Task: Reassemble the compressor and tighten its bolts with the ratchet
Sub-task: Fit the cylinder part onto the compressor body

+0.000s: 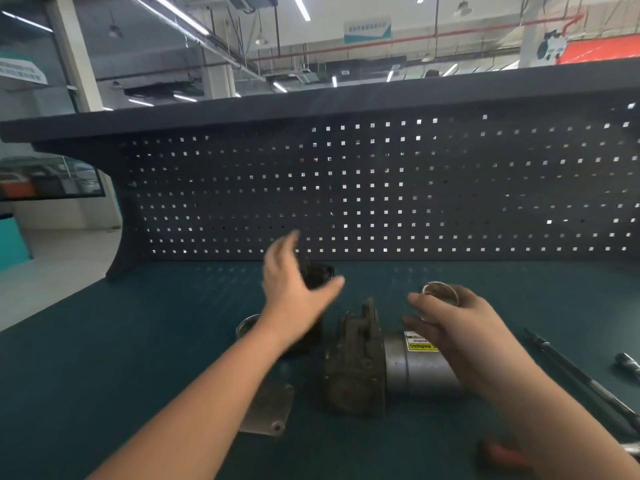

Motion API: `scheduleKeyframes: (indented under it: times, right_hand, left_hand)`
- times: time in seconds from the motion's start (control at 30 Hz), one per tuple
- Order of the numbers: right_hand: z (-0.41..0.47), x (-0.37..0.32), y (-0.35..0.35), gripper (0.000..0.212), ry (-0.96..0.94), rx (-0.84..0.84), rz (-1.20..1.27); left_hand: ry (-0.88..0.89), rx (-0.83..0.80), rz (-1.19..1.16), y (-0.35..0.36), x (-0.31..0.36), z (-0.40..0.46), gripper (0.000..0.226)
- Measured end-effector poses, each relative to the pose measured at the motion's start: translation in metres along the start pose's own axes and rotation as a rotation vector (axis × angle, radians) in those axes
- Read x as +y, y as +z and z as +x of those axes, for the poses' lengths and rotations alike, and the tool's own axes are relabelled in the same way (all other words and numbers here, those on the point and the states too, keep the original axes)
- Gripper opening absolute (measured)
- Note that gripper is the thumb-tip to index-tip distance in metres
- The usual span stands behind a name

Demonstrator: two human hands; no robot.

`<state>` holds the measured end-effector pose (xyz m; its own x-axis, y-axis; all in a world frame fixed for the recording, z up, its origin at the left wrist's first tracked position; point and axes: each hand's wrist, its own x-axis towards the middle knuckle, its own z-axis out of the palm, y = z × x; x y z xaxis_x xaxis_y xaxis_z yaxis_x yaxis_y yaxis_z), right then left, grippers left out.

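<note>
The compressor body (391, 368) lies on its side on the green bench, its dirty cast end to the left and its silver barrel with a yellow warning label to the right. My right hand (460, 327) hovers over the barrel and holds a shiny metal ring (440, 292) in its fingertips. My left hand (294, 292) is spread open above the bench, reaching toward a dark round part (320, 273) behind it without gripping it. A second metal ring (246, 325) shows beside my left wrist. A flat grey plate (268, 408) with a bolt hole lies under my left forearm.
Long thin bolts or rods (581, 379) lie at the right, with a chrome socket piece (628, 363) beyond them. A red-handled tool (502, 455) is at the lower right. The dark pegboard (381, 188) backs the bench; the bench's left edge (52, 306) drops to the floor.
</note>
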<state>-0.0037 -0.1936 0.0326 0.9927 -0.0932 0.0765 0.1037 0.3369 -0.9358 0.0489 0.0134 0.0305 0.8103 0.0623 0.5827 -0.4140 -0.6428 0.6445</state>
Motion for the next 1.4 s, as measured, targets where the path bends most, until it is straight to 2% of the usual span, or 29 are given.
scheduleKeyframes:
  times: [0.03,0.1,0.13,0.23,0.3,0.4,0.5,0.57,0.63,0.73,0.83,0.9,1.1,1.23,1.3,1.4]
  right_hand:
    - [0.003,-0.002,-0.006,0.014,-0.001,-0.011,0.021]
    - [0.007,-0.003,-0.013,0.016,0.000,-0.031,0.042]
    - [0.007,-0.003,-0.014,0.015,0.008,-0.020,0.025]
    - [0.010,-0.002,-0.020,0.019,0.012,0.084,-0.184]
    - [0.012,-0.006,-0.026,0.024,-0.040,0.147,-0.304]
    - [0.014,-0.009,-0.035,0.029,-0.149,0.175,-0.254]
    - [0.013,-0.009,-0.033,0.054,-0.194,0.143,-0.133]
    - [0.010,-0.007,-0.025,0.066,-0.232,0.105,-0.057]
    - [0.002,-0.006,-0.012,0.066,-0.315,0.072,-0.063]
    - [-0.014,-0.005,0.007,0.049,-0.499,0.033,-0.152]
    - [-0.024,-0.007,0.015,0.039,-0.621,0.001,-0.211]
    - [-0.028,-0.010,0.015,0.039,-0.649,-0.015,-0.249]
    - [-0.033,-0.014,0.017,0.031,-0.631,-0.143,-0.288]
    - [-0.041,-0.023,0.017,0.026,-0.769,-0.232,-0.483]
    - [-0.045,-0.025,0.016,0.035,-0.840,-0.260,-0.568]
    - [-0.050,-0.022,0.017,0.047,-0.898,-0.319,-0.564]
  left_hand:
    - [-0.137,0.066,-0.044,-0.001,-0.010,0.015,0.106]
    - [-0.331,0.060,-0.077,0.001,-0.033,0.039,0.110]
    - [-0.391,0.006,-0.132,0.005,-0.044,0.045,0.102]
    - [-0.531,-0.086,-0.436,0.021,-0.063,0.049,0.036]
    - [-0.550,-0.005,-0.537,0.028,-0.067,0.050,0.023]
    - [-0.619,0.189,-0.731,0.025,-0.054,0.060,0.024]
    - [-0.745,0.273,-1.109,0.013,-0.025,0.066,0.037]
    - [-0.798,0.195,-1.338,0.008,0.002,0.061,0.049]
    - [-0.850,0.075,-1.512,0.007,0.028,0.050,0.052]
    - [-1.006,-0.029,-1.754,0.011,0.060,0.023,0.055]
    - [-1.140,-0.031,-1.954,0.011,0.076,-0.003,0.062]
    - [-1.191,-0.036,-2.019,0.007,0.080,-0.017,0.070]
    - [-1.207,-0.101,-1.966,0.000,0.093,-0.043,0.072]
    - [-1.227,-0.108,-2.031,-0.008,0.102,-0.052,0.070]
    - [-1.250,-0.104,-2.153,-0.010,0.106,-0.058,0.066]
    - [-1.308,0.021,-2.302,-0.012,0.114,-0.065,0.054]
